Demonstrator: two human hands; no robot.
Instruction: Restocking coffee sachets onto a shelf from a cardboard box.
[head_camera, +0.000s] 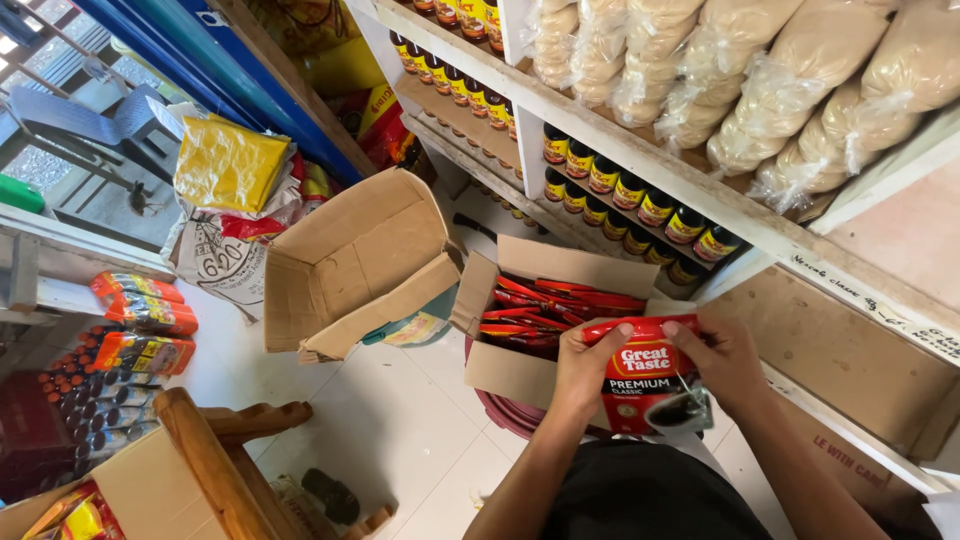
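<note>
Both my hands hold one red pouch (643, 375) with a cup picture on its lower part. My left hand (587, 362) grips its left edge and my right hand (722, 358) grips its right edge. The pouch is just above the near side of an open cardboard box (500, 368) filled with several more red pouches (545, 305). That box rests on a dark red round stool or bucket (505, 412).
An empty open cardboard box (345, 265) lies to the left on the white tiled floor. White shelves (640, 155) behind carry dark bottles with yellow and red labels and bags of light grain. A wooden chair (215, 455), packed bottles and sacks stand at the left.
</note>
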